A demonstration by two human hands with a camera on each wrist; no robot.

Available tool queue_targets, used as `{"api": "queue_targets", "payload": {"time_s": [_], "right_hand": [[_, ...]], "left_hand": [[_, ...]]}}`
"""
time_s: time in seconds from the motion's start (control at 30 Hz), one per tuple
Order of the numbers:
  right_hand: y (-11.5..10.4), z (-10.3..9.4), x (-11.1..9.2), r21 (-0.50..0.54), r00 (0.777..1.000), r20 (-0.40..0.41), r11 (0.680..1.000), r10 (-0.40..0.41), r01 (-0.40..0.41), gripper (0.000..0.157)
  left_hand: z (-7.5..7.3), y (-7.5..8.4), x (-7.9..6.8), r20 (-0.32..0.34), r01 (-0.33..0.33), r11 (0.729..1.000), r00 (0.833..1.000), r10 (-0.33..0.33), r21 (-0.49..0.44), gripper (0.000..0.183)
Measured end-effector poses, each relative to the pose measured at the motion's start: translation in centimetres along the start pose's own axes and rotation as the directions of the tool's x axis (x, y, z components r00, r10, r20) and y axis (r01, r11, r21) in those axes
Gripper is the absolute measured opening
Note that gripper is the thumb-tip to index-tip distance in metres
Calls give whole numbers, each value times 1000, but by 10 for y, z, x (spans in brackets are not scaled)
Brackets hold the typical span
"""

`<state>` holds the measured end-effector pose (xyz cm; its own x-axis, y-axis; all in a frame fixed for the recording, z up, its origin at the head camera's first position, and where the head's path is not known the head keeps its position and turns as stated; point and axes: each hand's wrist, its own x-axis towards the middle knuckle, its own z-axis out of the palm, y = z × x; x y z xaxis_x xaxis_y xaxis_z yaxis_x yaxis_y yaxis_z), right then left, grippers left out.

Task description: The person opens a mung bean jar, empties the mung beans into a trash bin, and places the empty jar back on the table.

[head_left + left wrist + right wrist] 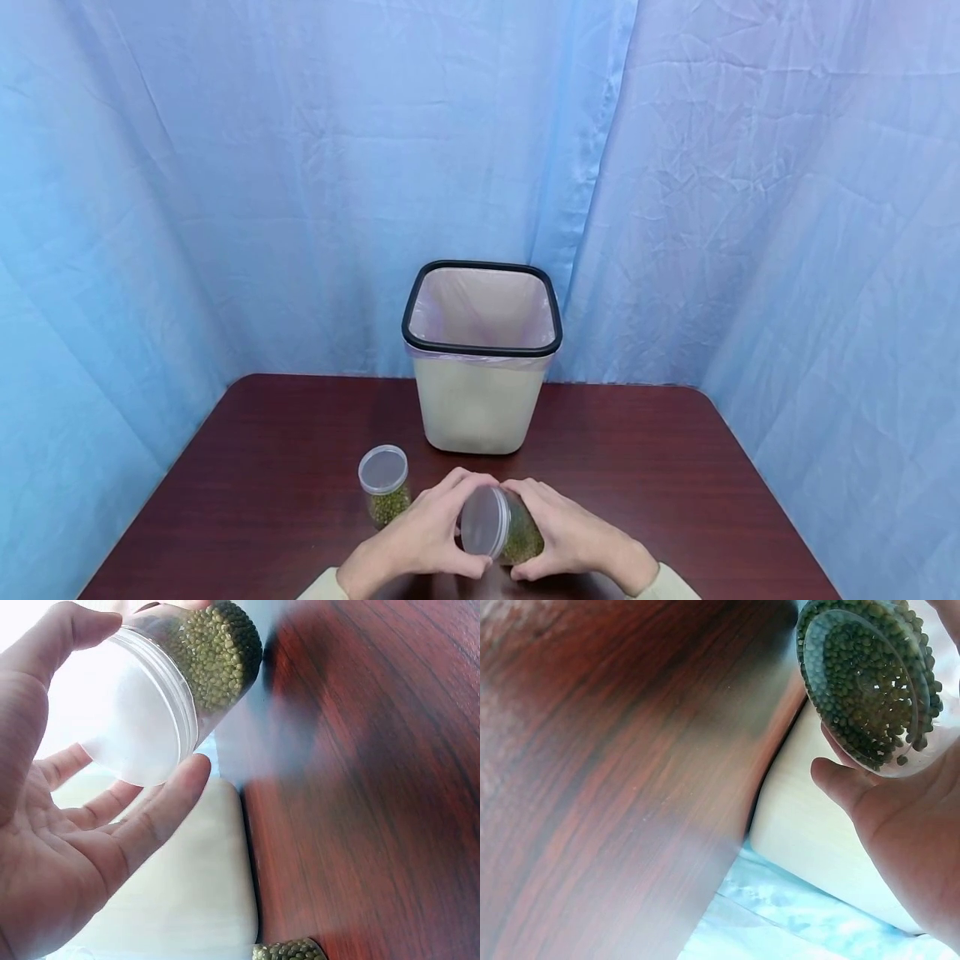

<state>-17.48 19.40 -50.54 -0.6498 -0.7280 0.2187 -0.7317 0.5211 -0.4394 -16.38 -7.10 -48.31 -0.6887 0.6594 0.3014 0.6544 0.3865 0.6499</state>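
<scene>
A clear plastic jar of green mung beans [522, 537] is held tilted on its side low over the table, its translucent lid [482, 523] facing left. My left hand [416, 533] grips the lid's rim between thumb and fingers. The right hand [581, 533] holds the jar body near its base. In the left wrist view, the lid [139, 712] sits on the jar and the beans [214, 664] lie toward the bottom end. From the right wrist, the jar's round base [862, 686] shows beans through it.
A second lidded jar of mung beans [386, 502] stands upright beside my left hand. Behind both hands is a cream bin [480, 408] with a black rim and a thin liner. The dark red wooden table [645, 450] is bordered by blue curtains [337, 208].
</scene>
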Motion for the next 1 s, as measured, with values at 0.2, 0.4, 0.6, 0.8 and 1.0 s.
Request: {"api": "queue_targets", "payload": {"time_s": [0.2, 0.4, 0.6, 0.8, 1.0], "right_hand": [[1, 1, -1, -26, 1000, -19, 1000, -14, 14, 98], [1, 0, -1, -41, 1000, -14, 999, -16, 15, 99], [1, 1, -1, -21, 1000, -7, 1000, -7, 7, 97], [0, 2, -1, -27, 999, -29, 999, -35, 34, 98], [0, 2, -1, -38, 999, -30, 999, -31, 30, 97]], "left_hand": [[-3, 1, 0, 1, -42, 992, 999, 43, 118, 89], [0, -1, 0, 16, -242, 951, 970, 243, 191, 97], [2, -4, 1, 6, -290, 940, 956, 294, 178, 85], [2, -4, 2, -36, -242, 954, 967, 252, 176, 81], [3, -4, 2, -68, -188, 970, 977, 200, 156, 80]]}}
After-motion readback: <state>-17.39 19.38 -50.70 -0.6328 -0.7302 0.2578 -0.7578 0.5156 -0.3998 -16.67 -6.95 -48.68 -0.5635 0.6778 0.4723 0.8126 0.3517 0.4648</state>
